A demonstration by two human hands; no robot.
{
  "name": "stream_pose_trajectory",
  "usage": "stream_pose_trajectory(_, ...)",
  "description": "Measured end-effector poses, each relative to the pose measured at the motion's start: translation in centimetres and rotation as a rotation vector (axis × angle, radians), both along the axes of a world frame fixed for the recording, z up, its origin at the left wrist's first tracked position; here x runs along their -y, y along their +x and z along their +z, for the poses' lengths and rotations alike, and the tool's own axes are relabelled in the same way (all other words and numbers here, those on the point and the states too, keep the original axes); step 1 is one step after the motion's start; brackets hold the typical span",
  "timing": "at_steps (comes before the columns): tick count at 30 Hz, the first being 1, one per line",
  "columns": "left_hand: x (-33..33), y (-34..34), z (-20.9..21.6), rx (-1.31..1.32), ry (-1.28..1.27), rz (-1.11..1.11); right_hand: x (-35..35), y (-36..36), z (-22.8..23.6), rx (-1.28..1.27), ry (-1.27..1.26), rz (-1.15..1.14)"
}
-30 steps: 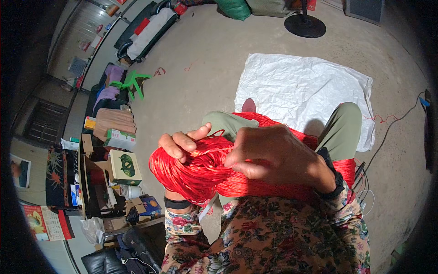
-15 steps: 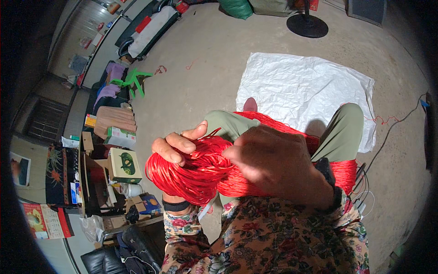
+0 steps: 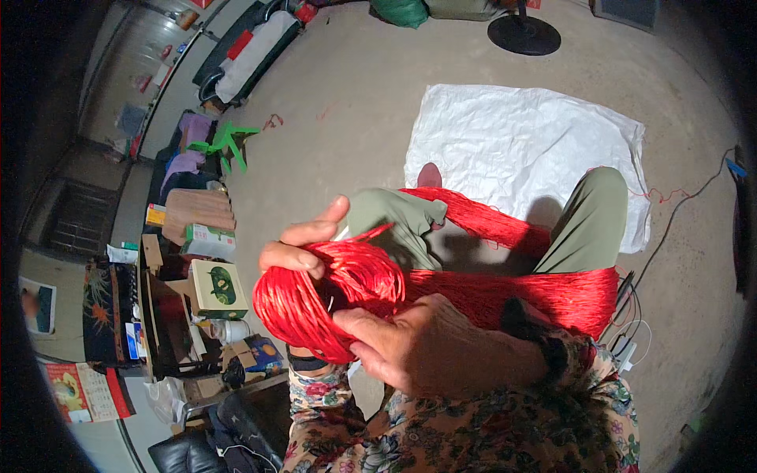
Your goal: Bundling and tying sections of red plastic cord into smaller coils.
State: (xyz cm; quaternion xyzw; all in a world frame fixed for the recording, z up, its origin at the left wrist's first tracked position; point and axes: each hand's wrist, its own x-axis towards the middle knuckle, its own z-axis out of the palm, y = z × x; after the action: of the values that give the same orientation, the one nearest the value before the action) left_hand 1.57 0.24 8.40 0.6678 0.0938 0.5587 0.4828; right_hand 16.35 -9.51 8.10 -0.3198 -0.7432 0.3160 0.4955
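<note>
My left hand point(image 3: 303, 240) is wrapped round a thick wound bundle of red cord point(image 3: 296, 315), with fingers over its far side and the palm hidden under it. Against the bundle's near right side is my right hand point(image 3: 426, 347), its fingers bent and closed at the red strands. What exactly they pinch is partly covered. A hollow shows in the middle of the bundle. A large skein of red cord point(image 3: 544, 296) is stretched round my two bent knees, one length in front of my body and one beyond.
A white sheet point(image 3: 512, 126) lies on the floor beyond my feet. At the left stand a cluttered table with a green-and-cream box point(image 3: 217, 288) and a small green stool point(image 3: 229, 142). A round black stand base point(image 3: 524, 35) is far off; cables and a power strip point(image 3: 627, 351) lie at the right.
My right hand has moved down and toward me, from above the bundle's right side to its near side. The left hand keeps its hold, with the bundle slightly turned.
</note>
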Motion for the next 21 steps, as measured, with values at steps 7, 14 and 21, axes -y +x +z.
stream_pose_trajectory(7,-2.3,-1.7,-0.4,0.046,-0.033,-0.155,2.6,-0.8,0.5,0.329,0.114,0.007)
stream_pose_trajectory(14,-1.7,-0.8,-0.5,0.26,-0.168,-0.133,2.0,0.0,0.9,0.22,0.008,0.062)
stream_pose_trajectory(21,-1.8,-1.3,-0.4,0.28,-0.197,-0.215,1.9,-0.5,0.0,0.237,-0.077,0.122)
